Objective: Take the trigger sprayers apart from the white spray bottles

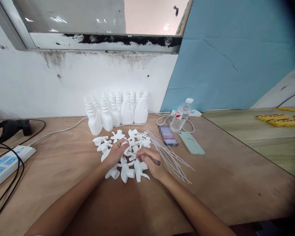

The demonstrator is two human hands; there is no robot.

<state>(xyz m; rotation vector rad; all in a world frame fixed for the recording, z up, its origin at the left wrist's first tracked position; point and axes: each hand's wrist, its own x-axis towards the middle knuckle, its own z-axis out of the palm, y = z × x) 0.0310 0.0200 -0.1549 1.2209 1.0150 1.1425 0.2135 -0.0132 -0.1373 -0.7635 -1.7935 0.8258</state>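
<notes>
My left hand (pixel 117 151) is closed on a white spray head (pixel 127 150), held over a pile of similar parts. From the right, my right hand (pixel 148 159) grips a thin metal tool with a dark handle (pixel 156 161); its tip reaches the held spray head. Several white spray heads (pixel 125 172) lie loose on the table below and around both hands. Small white rings (pixel 144 134) sit at the back right of the pile. Thin white tubes (pixel 173 157) are spread just right of my right hand.
White bottles (pixel 140 111) stand against the wall behind the pile. To the right are a water bottle (pixel 182 115), a blurred phone (pixel 168 135) and a pale green phone (pixel 191 143). A power strip (pixel 9 163) with black cables lies at the left of the wooden table (pixel 64 157).
</notes>
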